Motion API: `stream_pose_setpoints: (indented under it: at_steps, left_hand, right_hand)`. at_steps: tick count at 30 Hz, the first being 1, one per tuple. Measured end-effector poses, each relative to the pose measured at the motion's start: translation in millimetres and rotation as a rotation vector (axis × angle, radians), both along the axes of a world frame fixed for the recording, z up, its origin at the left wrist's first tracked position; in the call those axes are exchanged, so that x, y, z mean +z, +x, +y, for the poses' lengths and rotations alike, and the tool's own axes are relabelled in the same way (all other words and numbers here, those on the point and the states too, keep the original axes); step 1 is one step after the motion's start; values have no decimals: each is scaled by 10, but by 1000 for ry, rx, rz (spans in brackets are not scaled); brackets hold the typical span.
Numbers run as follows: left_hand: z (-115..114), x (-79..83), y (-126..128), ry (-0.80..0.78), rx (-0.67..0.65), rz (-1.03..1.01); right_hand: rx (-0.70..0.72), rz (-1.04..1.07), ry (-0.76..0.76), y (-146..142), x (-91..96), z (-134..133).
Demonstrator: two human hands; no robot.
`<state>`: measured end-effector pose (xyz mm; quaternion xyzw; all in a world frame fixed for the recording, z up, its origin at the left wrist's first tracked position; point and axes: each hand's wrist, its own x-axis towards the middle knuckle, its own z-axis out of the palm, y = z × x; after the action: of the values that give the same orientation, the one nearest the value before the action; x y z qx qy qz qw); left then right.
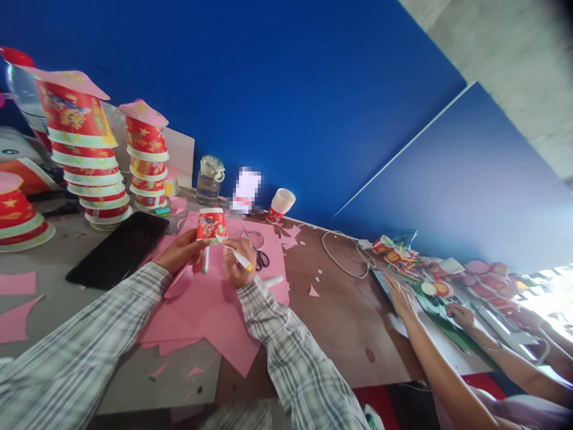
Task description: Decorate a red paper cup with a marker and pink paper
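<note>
My left hand (182,251) grips the side of a red printed paper cup (212,224) standing upside down on pink paper sheets (215,304). My right hand (239,260) is closed on a white marker with a yellow end (236,255), its tip at the cup's lower edge. A second white pen (205,260) lies below the cup, between my hands. Both of my sleeves are grey plaid.
Stacks of red cups with pink paper lids (85,155) stand at the left, beside a black tablet (119,248). Scissors (259,257), a glass jar (209,179), a tipped cup (280,206) and a white cable (344,254) lie behind. Another person's hands (403,298) work at the right among red craft pieces.
</note>
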<state>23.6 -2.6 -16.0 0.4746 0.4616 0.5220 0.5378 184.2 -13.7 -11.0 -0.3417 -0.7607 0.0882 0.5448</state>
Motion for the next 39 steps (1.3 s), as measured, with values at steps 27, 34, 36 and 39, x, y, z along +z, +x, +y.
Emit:
stream_pose_setpoints:
  at_steps: [27,34,36,39]
  left_hand:
    - [-23,37,11,-12,-5,15]
    - [-18,19,9,-19,-3,-15]
    - [-18,23,9,-21,1,-18]
    - [-24,43,12,-14,14,-5]
  right_hand:
    - [12,32,-6,-7,23,-20]
    - [27,50,21,-8,25,-16]
    - [23,46,25,-9,26,-15]
    - [12,31,17,-9,26,-16]
